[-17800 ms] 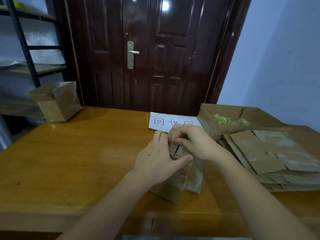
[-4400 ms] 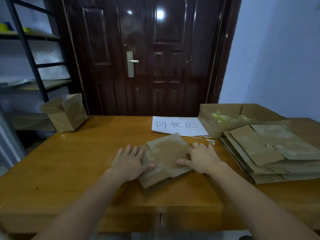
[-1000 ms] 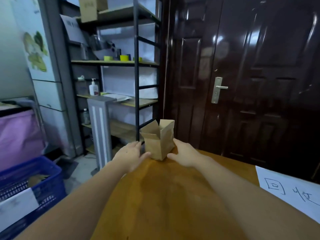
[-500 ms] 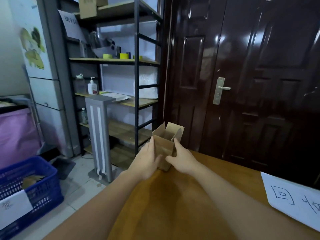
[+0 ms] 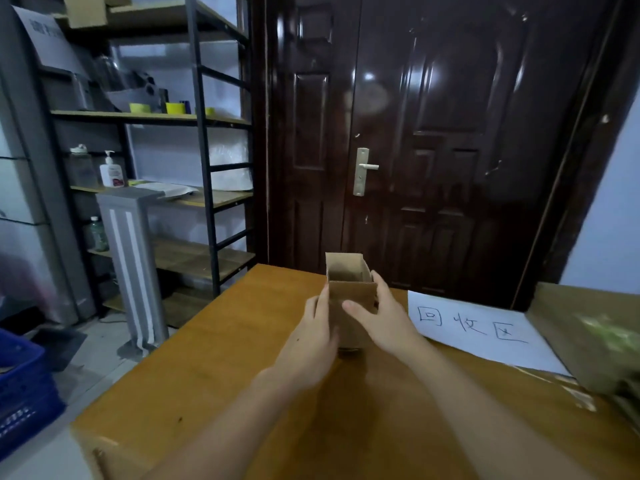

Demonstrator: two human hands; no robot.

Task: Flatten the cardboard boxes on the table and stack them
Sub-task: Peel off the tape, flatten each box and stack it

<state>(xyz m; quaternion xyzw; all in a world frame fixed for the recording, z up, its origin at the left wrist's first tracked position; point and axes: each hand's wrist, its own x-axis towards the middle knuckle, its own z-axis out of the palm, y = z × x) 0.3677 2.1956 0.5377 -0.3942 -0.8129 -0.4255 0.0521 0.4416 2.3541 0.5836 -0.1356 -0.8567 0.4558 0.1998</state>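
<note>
Head cam is looking down over a wooden table [image 5: 214, 382] w/ both arms reaching fwd. A small cardboard box [image 5: 351, 299] is standing upright near the middle of the table, its top open, flaps standing up, inside looking empty. The left hand [image 5: 311, 337] is lying against the box's left side, fingers straight and together, palm pressing on the wall. The right hand [image 5: 377, 317] is gripping the box from the right: thumb is crossing the front face, the other fingers are wrapping round the right edge. Whether the box bottom is touching the table or is lifted a bit, cannot tell; a dark shadow is sitting just under it.

To the right of the box, a white paper sheet [image 5: 485, 330] w/ handwritten characters is lying flat on the table, near the right hand but apart from it. At the far right edge, a bigger brown carton [image 5: 568, 323] is sitting on the table, blurred, something greenish inside it.

Behind the table a dark brown door [image 5: 433, 133] w/ a metal handle is standing closed. On the left, a black-frame shelf rack [image 5: 204, 140] is holding bottles, tape rolls etc. A grey post [image 5: 131, 265] is standing on the floor beside the rack, and a blue crate [image 5: 20, 393] is showing at the left edge.
</note>
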